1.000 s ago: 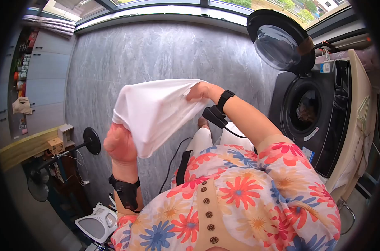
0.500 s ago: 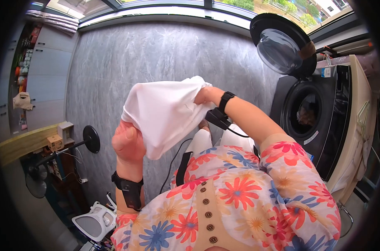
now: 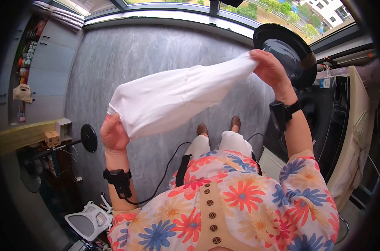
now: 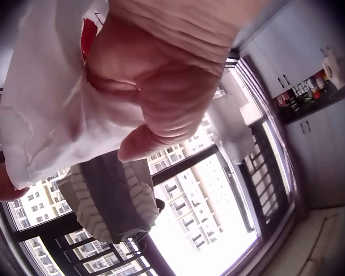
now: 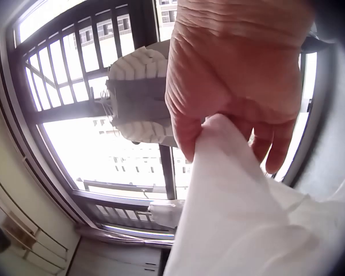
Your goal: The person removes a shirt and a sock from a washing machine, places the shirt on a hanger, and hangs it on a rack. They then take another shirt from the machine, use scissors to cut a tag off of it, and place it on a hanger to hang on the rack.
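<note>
A white cloth garment (image 3: 177,94) is held out in the air between both hands, stretched slantwise above the grey floor. My left hand (image 3: 114,134) grips its near left end, the thumb lying over the fabric. Farther up and to the right, my right hand (image 3: 270,70) pinches the opposite corner. Seen from the right wrist, the garment (image 5: 230,195) hangs from thumb and fingers in a fold. A small red patch (image 4: 89,37) shows by the left hand in the left wrist view, where some of that hand's fingers are hidden by the cloth.
On the right stands a black front-loading washing machine (image 3: 338,113), its round door (image 3: 286,54) swung open behind the right hand. A fan stand's round base (image 3: 89,138) and a white-framed chair (image 3: 87,219) are at left. A striped garment (image 5: 141,95) hangs by the window.
My right hand has come out of the bunched garment and moved far right to its corner, drawing the cloth out long. The left hand still holds its end, slightly farther left.
</note>
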